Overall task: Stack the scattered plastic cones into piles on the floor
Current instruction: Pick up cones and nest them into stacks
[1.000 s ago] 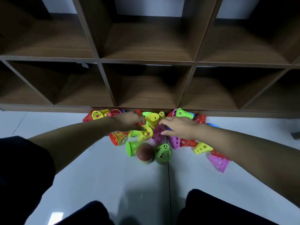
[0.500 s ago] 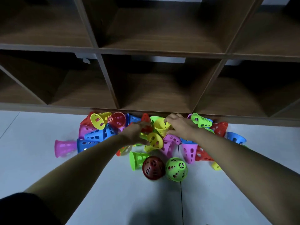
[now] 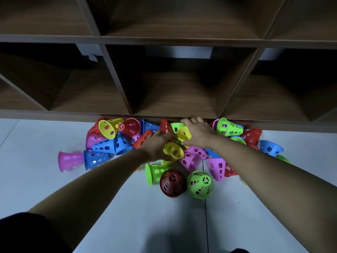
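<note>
Plastic cones [image 3: 116,143], many colours, lie in a loose heap on the floor [image 3: 127,207], at its far edge against the foot of the shelf unit [image 3: 173,114]. Nearly all are on their sides and tangled. Pink cone [image 3: 70,160] and blue cone [image 3: 97,158] lie at the heap's left end, touching end to end.

On the near side of the heap, dark red cone [image 3: 173,182] and green cone [image 3: 200,181] stand mouth down, side by side and about touching. A second green cone [image 3: 155,173] lies on its side just left of them. Can't tell whether either standing one already has cones nested in it.

Both arms reach into the middle of the heap.
- Right hand [image 3: 197,131]: fingers curled over the upper yellow cone [image 3: 184,133], thumb under its rim, so it grips that cone.
- Left hand [image 3: 156,145]: back of hand up, fingers run forward among the red cones, with the lower yellow cone [image 3: 174,150] against its thumb side. Grip or just touching, cannot tell.

Step, as I judge it: early, picking matching yellows out of the heap to start a yellow pile. Almost nothing is stacked yet.

Next move likely calls for lifting the upper yellow cone free without dragging its neighbours, turning it mouth down, lining its axis with the other yellow and sliding one over the other. Then set the pair on bare floor near the standing cones.
</note>
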